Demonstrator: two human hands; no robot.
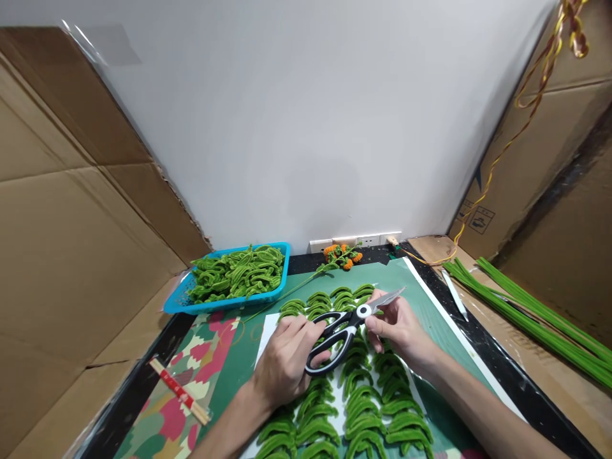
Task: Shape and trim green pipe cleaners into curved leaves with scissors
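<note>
Black-handled scissors hang above rows of green chenille leaves, handles clamped in the left hand. The right hand curls beside the blades, its grip unclear; careless closing could nick it, or a slip scatter the rows.

Black table with green mat, blue basket and cardboard sheet on it
</note>
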